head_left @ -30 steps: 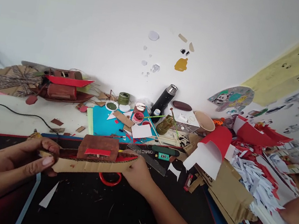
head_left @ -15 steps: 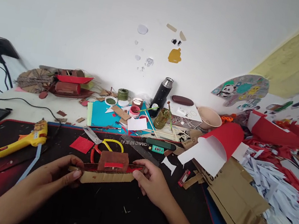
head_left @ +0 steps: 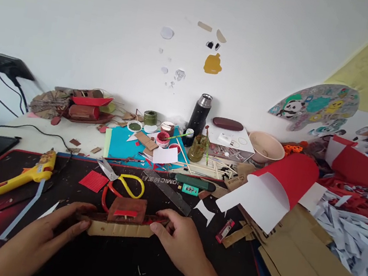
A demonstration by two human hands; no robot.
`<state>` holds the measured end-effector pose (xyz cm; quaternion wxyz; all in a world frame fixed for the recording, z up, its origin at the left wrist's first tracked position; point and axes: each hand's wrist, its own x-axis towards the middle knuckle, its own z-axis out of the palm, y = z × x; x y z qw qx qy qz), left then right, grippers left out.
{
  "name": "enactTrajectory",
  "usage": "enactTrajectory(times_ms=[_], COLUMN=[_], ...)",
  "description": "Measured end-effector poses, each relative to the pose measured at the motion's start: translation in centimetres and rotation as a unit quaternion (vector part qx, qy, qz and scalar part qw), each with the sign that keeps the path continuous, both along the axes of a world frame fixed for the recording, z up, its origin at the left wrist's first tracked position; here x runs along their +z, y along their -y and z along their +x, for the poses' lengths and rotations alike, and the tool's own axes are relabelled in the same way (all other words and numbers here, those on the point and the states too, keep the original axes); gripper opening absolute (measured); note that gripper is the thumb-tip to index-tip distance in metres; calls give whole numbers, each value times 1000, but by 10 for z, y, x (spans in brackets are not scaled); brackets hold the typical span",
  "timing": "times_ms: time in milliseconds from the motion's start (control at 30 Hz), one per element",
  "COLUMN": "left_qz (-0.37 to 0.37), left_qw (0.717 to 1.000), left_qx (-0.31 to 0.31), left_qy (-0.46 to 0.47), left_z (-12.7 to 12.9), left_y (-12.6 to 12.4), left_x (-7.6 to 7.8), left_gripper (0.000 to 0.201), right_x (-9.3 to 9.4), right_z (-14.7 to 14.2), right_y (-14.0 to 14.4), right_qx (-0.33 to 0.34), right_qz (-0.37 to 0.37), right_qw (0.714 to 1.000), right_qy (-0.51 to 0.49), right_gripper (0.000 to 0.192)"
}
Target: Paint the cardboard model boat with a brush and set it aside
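Head view. Item: cardboard boat (head_left: 120,224), long and narrow, with plain corrugated sides, a red lining along the upper edge and a brown cabin bearing a small red strip amidships. Position: low over the black mat (head_left: 147,273) at the front of the table, just in front of the scissors (head_left: 124,186). A second earlier it was held higher, closer to the camera; since then it had come down almost to the mat, and the glue gun (head_left: 25,172) and scissors, earlier hidden or out of frame, showed plainly. Judged: the model was being set down or steadied for further work, not inspected.

Left hand (head_left: 48,233): grip closed on the boat's left end, fingers curled around it. Right hand (head_left: 181,241): grip closed on the right end, fingertips pressed on the upper edge.

Adjacent: red ribbed square (head_left: 93,180) near the scissors; ruler (head_left: 170,191) behind the right hand; lighter (head_left: 225,230) to the right; flask (head_left: 197,117) by the wall; a second, finished boat (head_left: 85,107) at the back left; folded cardboard (head_left: 300,266) at right.
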<state>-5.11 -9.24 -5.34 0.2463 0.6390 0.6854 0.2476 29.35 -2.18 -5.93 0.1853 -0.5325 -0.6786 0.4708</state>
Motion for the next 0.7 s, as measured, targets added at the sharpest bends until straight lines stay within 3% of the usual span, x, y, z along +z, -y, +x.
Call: enactTrajectory(times_ms=[100,267,500,700], left_qz=[71,161,228,226], left_qw=[997,980,955,952], left_qx=[5,-9,-71,-98], left_qy=[-40,-119,-178,-181], left_z=[-3,-1,-2,-5], left_y=[8,20,15,13], left_x=[-12,-20,-15,-16], left_gripper=[42,52,42,41], right_x=[-1,-2,-2,-4], right_z=[-1,0,0,-2], right_y=[2,3,4,4], right_qx=[-10,-20,-23,-33], right_qz=[-8,-33,-47,-29], right_qw=[1000,999,999,999], right_qy=[2,-6,1,-8], right_gripper=[37,43,42,46])
